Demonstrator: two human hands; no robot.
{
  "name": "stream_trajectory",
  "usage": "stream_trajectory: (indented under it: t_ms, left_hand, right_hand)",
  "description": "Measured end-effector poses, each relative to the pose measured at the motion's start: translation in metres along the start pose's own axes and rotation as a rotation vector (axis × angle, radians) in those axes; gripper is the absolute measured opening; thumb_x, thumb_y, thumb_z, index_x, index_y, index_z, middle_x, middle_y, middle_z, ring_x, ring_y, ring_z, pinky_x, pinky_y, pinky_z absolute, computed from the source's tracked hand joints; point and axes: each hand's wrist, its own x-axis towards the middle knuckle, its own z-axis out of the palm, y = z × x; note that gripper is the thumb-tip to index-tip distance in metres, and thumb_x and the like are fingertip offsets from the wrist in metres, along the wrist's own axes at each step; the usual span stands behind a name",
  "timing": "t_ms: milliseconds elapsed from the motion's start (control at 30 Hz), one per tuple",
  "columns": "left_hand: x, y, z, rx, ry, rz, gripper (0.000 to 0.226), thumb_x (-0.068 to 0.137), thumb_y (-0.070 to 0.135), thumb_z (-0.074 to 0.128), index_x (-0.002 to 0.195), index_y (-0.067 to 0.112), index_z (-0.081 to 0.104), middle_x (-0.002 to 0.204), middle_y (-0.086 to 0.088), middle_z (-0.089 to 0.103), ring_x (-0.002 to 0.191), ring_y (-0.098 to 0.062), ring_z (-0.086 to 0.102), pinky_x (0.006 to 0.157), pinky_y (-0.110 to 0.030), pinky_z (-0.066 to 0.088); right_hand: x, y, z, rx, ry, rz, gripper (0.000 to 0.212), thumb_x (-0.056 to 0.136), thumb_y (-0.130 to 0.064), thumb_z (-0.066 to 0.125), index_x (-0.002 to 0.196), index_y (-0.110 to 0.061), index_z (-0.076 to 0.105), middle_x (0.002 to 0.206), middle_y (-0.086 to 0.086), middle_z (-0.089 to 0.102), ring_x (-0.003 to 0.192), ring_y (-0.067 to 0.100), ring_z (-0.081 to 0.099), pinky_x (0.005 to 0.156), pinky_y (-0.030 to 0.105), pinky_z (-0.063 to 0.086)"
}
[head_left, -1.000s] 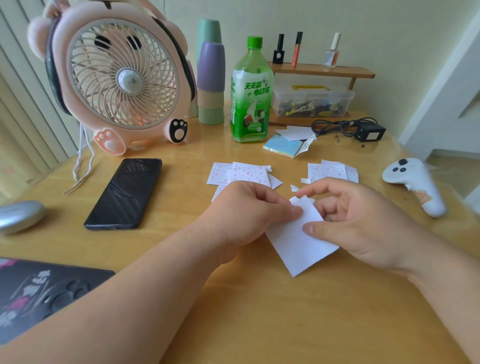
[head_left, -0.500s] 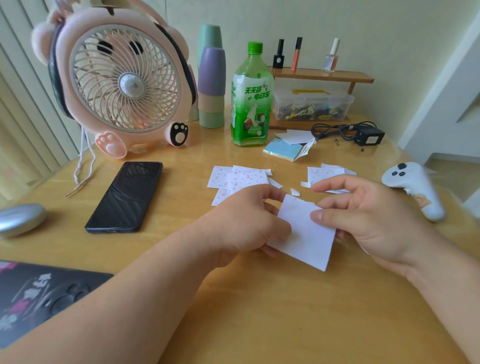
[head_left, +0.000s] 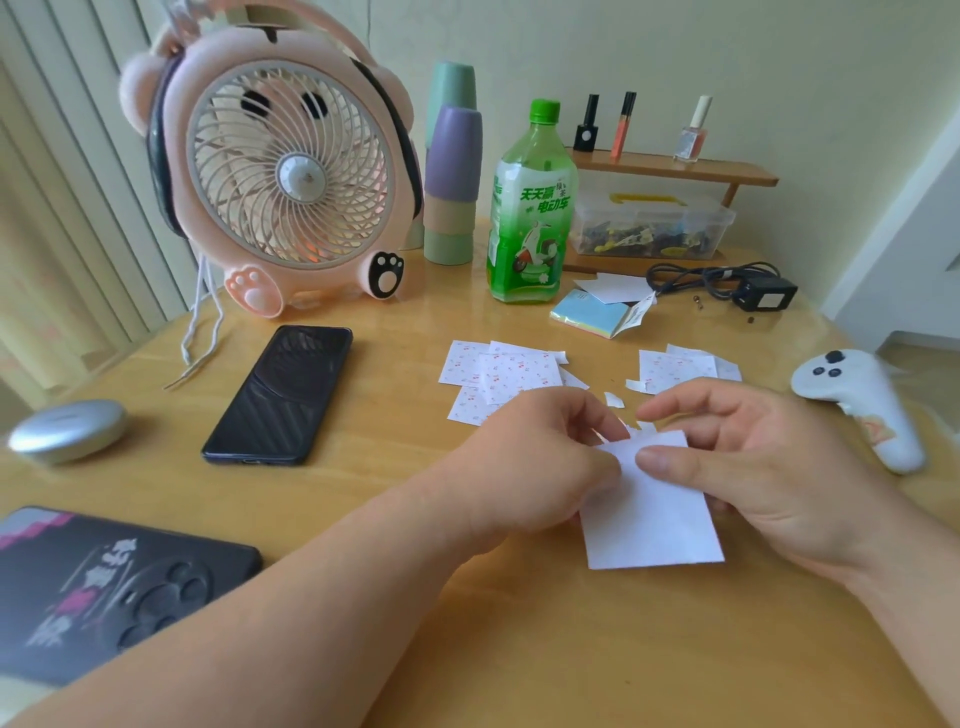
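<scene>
Presently, head view – the only view supplied. The white paper sheet is held just above the table, right of centre and toward the near edge.

The left hand grips the sheet's upper left corner, fingers curled and thumb pinching. The right hand grasps the upper right part, thumb pressed on the face and fingers behind; the index finger arches over the top edge. Both forearms come in from the near edge and the wrists are raised.

Judgement: a tear at the jagged top edge is in hand. To do it well, set both pinches close beside the tear line and part them slowly – a wide grip risks a wandering rip.

Patterned paper pieces and a small scrap lie toward the far edge.
</scene>
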Motion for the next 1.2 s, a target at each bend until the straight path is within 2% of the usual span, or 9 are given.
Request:
stream_trajectory:
  t_ms: [133,300,433,533,633,767,900,1000,1200]
  left_hand:
    - [-0.003,0.002,-0.003,0.358,-0.009,0.098,0.018,0.086,0.015,0.06,0.098,0.027,0.064,0.085,0.012,0.062,0.074,-0.01,0.06,0.06,-0.022,0.048]
    - [-0.005,0.002,-0.004,0.537,-0.029,0.051,0.02,0.086,0.019,0.058,0.101,0.032,0.06,0.089,0.011,0.062,0.075,-0.008,0.06,0.058,-0.024,0.045]
    - [-0.006,0.002,-0.003,0.59,-0.035,0.032,0.023,0.086,0.02,0.057,0.104,0.033,0.059,0.094,0.012,0.062,0.079,-0.008,0.06,0.059,-0.024,0.046]
    - [-0.007,0.002,-0.003,0.711,-0.009,0.03,0.035,0.088,0.029,0.06,0.122,0.035,0.056,0.109,0.013,0.058,0.096,-0.013,0.059,0.076,-0.028,0.053]
    - [-0.003,0.002,-0.01,0.755,0.141,0.058,0.037,0.089,0.046,0.063,0.123,0.032,0.058,0.115,0.011,0.054,0.106,-0.016,0.056,0.082,-0.033,0.051]
    - [0.01,0.0,-0.041,0.798,0.441,0.044,0.028,0.091,0.03,0.058,0.116,0.019,0.065,0.118,0.0,0.058,0.117,-0.023,0.05,0.092,-0.037,0.049]
    - [0.01,-0.006,-0.035,0.993,0.214,0.004,0.035,0.094,0.036,0.052,0.125,0.023,0.063,0.13,0.001,0.054,0.123,-0.022,0.045,0.097,-0.036,0.038]
    - [0.012,-0.008,-0.021,1.086,0.169,0.096,0.043,0.101,0.049,0.039,0.129,0.025,0.061,0.131,0.004,0.053,0.125,-0.021,0.041,0.102,-0.041,0.03]
    - [0.015,-0.01,-0.024,1.085,0.121,0.055,0.039,0.106,0.048,0.027,0.103,0.025,0.058,0.113,0.004,0.054,0.11,-0.02,0.041,0.103,-0.045,0.029]
  right_hand:
    - [0.004,0.007,0.0,-0.126,0.018,-0.036,0.038,0.059,-0.035,0.09,0.094,-0.03,0.075,0.082,0.023,0.069,0.065,0.019,0.056,0.06,0.023,0.049]
    - [0.003,0.007,0.004,-0.269,0.097,-0.112,0.028,0.062,-0.032,0.086,0.087,-0.026,0.076,0.075,0.0,0.072,0.06,0.016,0.05,0.059,0.019,0.047]
    - [0.007,0.009,-0.002,-0.301,0.323,-0.196,0.008,0.079,-0.02,0.083,0.079,-0.025,0.076,0.074,0.002,0.073,0.067,0.025,0.062,0.066,0.023,0.052]
    - [0.012,0.004,-0.002,-0.268,0.443,-0.171,0.012,0.084,-0.011,0.079,0.077,-0.021,0.077,0.077,0.0,0.076,0.076,0.024,0.069,0.071,0.029,0.056]
    - [0.026,-0.012,0.01,-0.305,0.414,-0.061,0.007,0.085,-0.015,0.078,0.082,-0.021,0.076,0.077,-0.002,0.076,0.065,0.008,0.067,0.065,0.027,0.05]
    - [0.068,-0.032,0.026,-0.393,0.346,0.094,0.009,0.082,-0.018,0.079,0.088,-0.021,0.073,0.083,0.002,0.076,0.067,0.014,0.065,0.065,0.031,0.052]
    - [0.111,-0.041,0.041,-0.33,0.296,0.286,0.027,0.079,-0.011,0.073,0.101,0.003,0.07,0.082,0.012,0.07,0.07,0.023,0.051,0.059,0.033,0.037]
    - [0.13,-0.038,0.047,-0.405,0.296,0.41,0.03,0.08,-0.02,0.076,0.102,0.0,0.07,0.089,0.016,0.075,0.065,0.024,0.049,0.055,0.028,0.036]
    - [0.14,-0.034,0.053,-0.576,0.33,0.418,0.041,0.075,-0.025,0.08,0.106,-0.002,0.067,0.081,0.01,0.062,0.049,0.02,0.046,0.043,0.02,0.031]
